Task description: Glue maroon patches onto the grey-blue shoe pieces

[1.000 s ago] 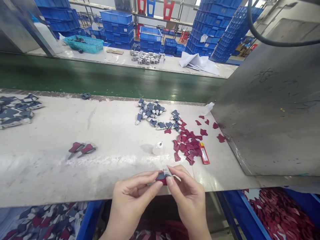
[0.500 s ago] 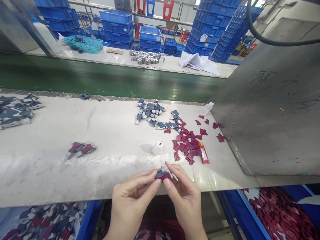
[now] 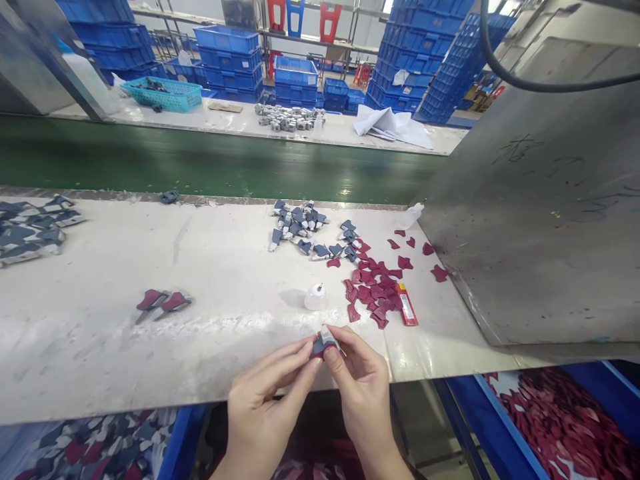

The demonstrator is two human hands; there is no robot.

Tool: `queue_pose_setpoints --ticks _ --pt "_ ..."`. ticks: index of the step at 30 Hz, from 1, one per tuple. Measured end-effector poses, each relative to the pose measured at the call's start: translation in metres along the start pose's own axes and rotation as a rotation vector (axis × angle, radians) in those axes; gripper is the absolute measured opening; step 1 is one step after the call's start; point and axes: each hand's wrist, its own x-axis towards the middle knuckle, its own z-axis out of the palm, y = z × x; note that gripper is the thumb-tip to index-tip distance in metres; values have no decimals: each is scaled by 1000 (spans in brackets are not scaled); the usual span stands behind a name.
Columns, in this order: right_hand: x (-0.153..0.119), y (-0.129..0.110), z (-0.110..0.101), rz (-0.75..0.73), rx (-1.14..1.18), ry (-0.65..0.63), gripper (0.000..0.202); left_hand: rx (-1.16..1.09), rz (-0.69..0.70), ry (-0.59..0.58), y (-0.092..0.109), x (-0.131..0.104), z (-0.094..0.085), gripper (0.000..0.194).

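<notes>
Between my fingertips, above the near edge of the table, is a small grey-blue and light grey plastic part (image 3: 324, 340) with a maroon piece along its lower side. My left hand (image 3: 273, 393) pinches it from the left, and my right hand (image 3: 363, 387) grips it from the right with thumb and fingers. Just beyond stands a small white dropper bottle (image 3: 315, 297). To its right lie loose maroon pieces (image 3: 376, 287) beside a red box with a yellow end (image 3: 407, 305). A pile of grey-blue and white parts (image 3: 299, 221) sits farther back.
Two joined maroon and grey parts (image 3: 163, 301) lie left on the table (image 3: 230, 267). Blue bins with parts (image 3: 183, 443) and maroon pieces (image 3: 505, 427) flank me below. A metal panel (image 3: 540, 200) stands at right. A green belt (image 3: 220, 160) crosses behind.
The part has turned slightly in my fingers, showing less of its maroon side. My right thumb has shifted left on it, and both hands stay closed around it.
</notes>
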Motion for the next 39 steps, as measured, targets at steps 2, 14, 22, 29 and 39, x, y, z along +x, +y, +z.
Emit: queue_pose_setpoints --ticks 2,14,22,29,39 --pt "3 2 -2 48 6 -30 22 18 32 -30 -1 4 -4 20" --pt "12 -6 -23 -585 -629 -92 40 -148 -253 -301 -1 22 -22 21" --pt "13 -9 -22 -755 -765 -180 24 -232 -363 -386 8 20 -21 24" --pt "10 -6 -18 -737 -742 -130 22 -262 -335 -294 3 17 -15 26" --pt "14 -7 -24 -813 -698 -159 28 -352 -487 -424 3 25 -19 26"
